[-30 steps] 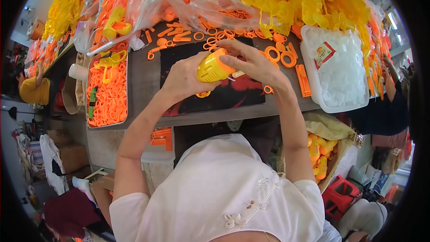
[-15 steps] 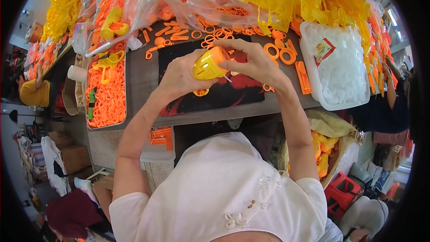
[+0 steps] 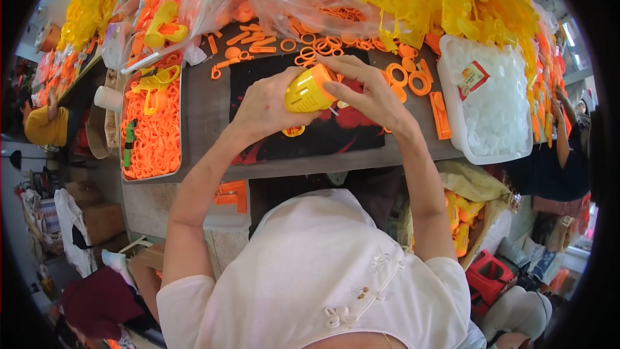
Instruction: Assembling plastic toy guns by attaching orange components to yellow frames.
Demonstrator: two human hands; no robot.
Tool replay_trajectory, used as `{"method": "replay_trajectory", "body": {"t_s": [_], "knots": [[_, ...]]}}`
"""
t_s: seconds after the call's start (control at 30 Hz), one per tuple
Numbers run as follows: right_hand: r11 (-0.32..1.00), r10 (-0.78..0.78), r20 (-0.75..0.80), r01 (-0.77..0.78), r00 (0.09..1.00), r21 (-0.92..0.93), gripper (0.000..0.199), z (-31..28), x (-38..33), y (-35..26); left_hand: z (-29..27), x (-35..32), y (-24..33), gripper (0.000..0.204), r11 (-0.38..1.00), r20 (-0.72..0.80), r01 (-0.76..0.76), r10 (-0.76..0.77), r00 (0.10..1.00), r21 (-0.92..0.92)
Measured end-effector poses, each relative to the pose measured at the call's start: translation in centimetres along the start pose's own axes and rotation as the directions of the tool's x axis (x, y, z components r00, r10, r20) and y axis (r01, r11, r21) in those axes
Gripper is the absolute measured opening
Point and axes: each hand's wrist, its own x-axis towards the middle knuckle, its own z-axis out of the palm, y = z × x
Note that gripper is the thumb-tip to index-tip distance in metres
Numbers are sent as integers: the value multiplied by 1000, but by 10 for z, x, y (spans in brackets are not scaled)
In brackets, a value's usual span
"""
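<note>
Two hands near each other, twelve o'clock: left hand clamped round yellow housing, right hand at orange cap, grip unclear. Likely cap-seating; next move wants steady alignment.

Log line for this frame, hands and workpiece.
left hand: holding yellow part | right hand: at its orange end | beneath: dark mat

The white short-sleeved top bears embroidery.
</note>
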Motion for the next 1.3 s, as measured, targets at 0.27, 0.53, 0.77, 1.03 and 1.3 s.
{"method": "replay_trajectory", "body": {"t_s": [0.27, 0.53, 0.77, 1.03, 1.3], "knots": [[989, -121, -82, 113, 989, -96, 47, 16, -23, -9, 2, -14, 6, 82, 991, -49, -131, 133, 990, 28], [970, 20, 96, -42, 995, 241, 28, 34, -5, -17, 15, -34, 13, 77, 945, 114, -299, 285, 952, 133], [961, -1, -39, 11, 999, 276, 35, 45, 0, -13, 6, -24, 11, 68, 965, 160, -246, 230, 960, 88], [993, -26, 8, 27, 1000, -115, 27, 68, 98, 19, -22, -71, -11, 72, 901, -229, 43, -156, 961, -432], [393, -342, 59, 200, 938, -898, 14, 118, 161, 117, -19, -134, -46, 69, -103, -8, -67, -489, 872, -992]]}}
